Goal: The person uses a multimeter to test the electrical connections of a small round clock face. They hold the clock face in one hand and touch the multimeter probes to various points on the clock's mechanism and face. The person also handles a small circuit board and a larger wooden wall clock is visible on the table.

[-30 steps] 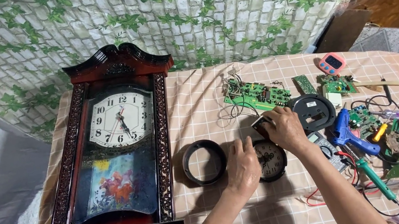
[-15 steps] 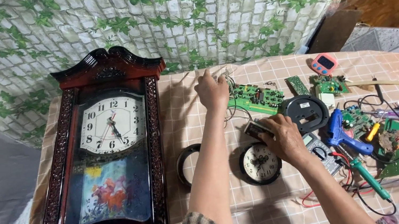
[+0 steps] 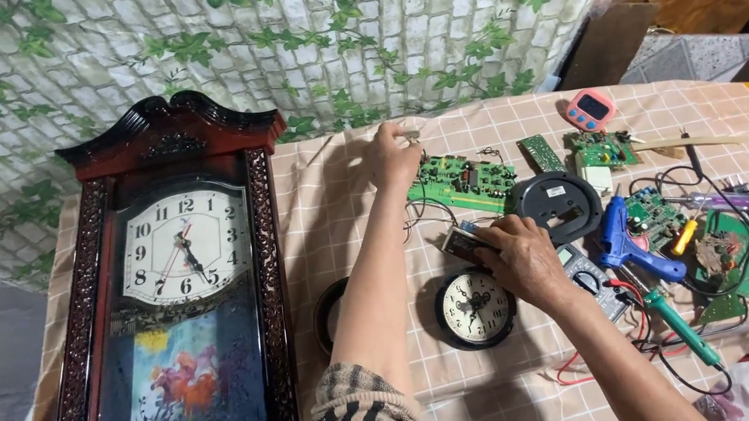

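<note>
Left hand (image 3: 394, 158) moved off the small round black-rimmed clock face (image 3: 474, 306), now reaching up-table, fingers pinching something tiny beside the long green circuit board (image 3: 463, 180). Clock face now uncovered. Right hand (image 3: 516, 256) shifted slightly, gripping a small dark rectangular part (image 3: 461, 244) just above it.

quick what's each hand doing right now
Left hand: reaching to the far edge of the green circuit board, fingers pinched on something too small to identify.
Right hand: grip closed on a small dark part.
</note>
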